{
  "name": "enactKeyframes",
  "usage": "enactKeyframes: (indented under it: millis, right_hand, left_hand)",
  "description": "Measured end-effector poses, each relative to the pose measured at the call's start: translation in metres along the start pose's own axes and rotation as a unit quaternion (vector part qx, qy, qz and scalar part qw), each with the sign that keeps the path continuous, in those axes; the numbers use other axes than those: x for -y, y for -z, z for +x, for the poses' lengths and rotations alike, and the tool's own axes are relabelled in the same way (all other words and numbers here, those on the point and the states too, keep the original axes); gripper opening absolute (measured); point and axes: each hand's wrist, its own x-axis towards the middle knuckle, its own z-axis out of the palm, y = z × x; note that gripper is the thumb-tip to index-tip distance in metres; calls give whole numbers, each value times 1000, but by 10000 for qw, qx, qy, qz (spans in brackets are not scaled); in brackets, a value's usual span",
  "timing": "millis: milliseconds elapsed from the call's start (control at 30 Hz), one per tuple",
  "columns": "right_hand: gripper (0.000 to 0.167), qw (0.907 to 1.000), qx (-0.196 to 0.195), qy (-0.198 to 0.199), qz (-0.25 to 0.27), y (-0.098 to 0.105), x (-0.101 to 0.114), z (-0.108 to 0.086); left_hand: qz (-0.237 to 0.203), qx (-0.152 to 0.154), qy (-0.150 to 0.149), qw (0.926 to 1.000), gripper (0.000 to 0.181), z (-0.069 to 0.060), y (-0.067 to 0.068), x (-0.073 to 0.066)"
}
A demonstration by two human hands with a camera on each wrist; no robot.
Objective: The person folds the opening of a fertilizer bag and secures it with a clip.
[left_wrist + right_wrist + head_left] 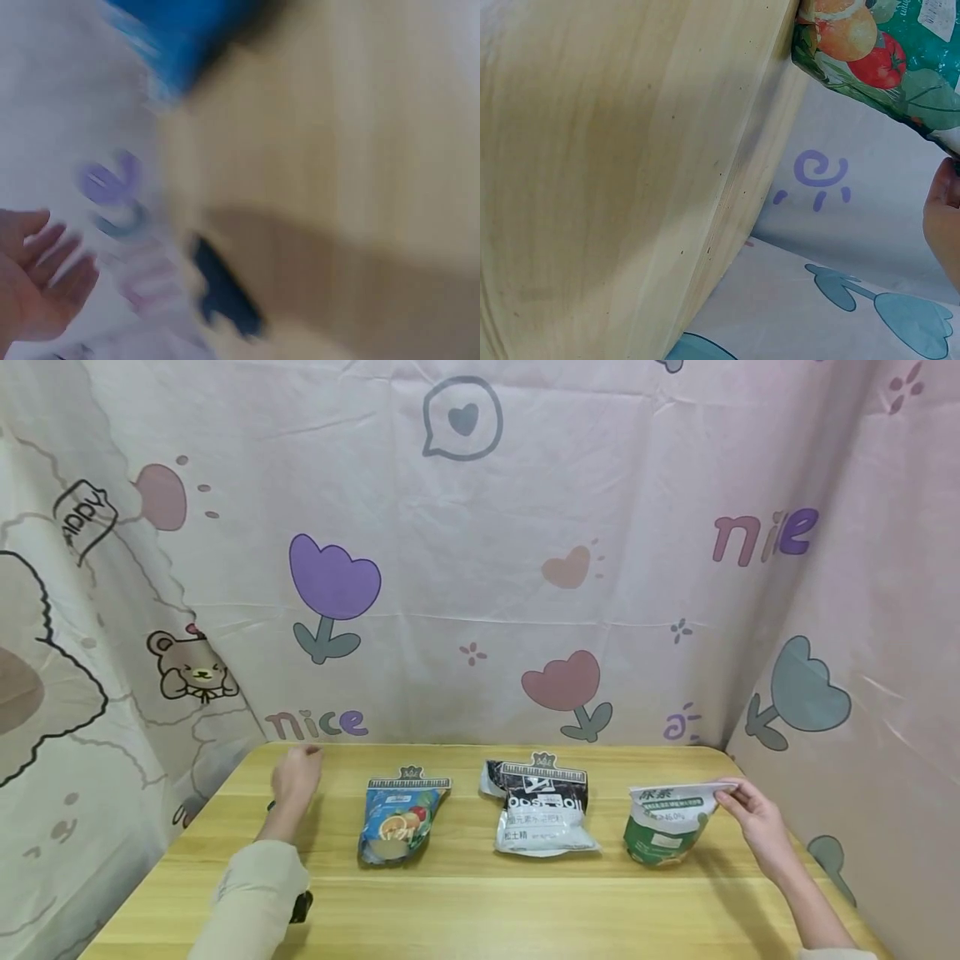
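In the head view my right hand (757, 818) pinches the top right corner of a green and white bag (663, 839), which stands on the table. The right wrist view shows the fruit print on this green bag (922, 75), with only part of the hand (943, 225) visible at the edge. My left hand (297, 777) is over the table's far left part. Its fingers are loosely bent and hold nothing in the left wrist view (49, 277). A dark, notched clip-like piece (225, 289) lies on the table near that hand, blurred.
On the wooden table (480, 910) a blue fruit-print bag (397, 827) and a black and white bag (543, 818) stand between the hands, each with a bear-topped clip across its top. A printed curtain (450, 568) encloses the back and sides.
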Motion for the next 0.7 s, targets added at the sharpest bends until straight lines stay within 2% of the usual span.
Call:
enactKeyframes:
  millis: [67,133,267,367,433,567,700]
  right_hand:
    - [13,10000,5,-23,-25,0,1,0]
    - [13,10000,4,-50,-66,0,1,-1]
    - [13,9999,6,-85,-135,1,1,-1]
    - [14,9999,25,-82,-129,2,2,0]
    - [14,9999,44,-68,-108,2,2,0]
    - [14,10000,57,-50,-42,2,2,0]
    - [14,9999,36,-89,-52,0,1,0]
  left_hand:
    - [291,-31,351,9990,37,-3,0,21]
    - [552,67,623,9965,42,-7,-1,38]
    - [808,644,986,9897,45,-12,-1,59]
    - [787,978,1041,9866,40,-16,2,66]
    - [785,1098,1008,9857,37,-17,4,69]
    - [717,996,983,9876,35,-18,2,71]
    - [483,724,976,9914,29,-17,-1,70]
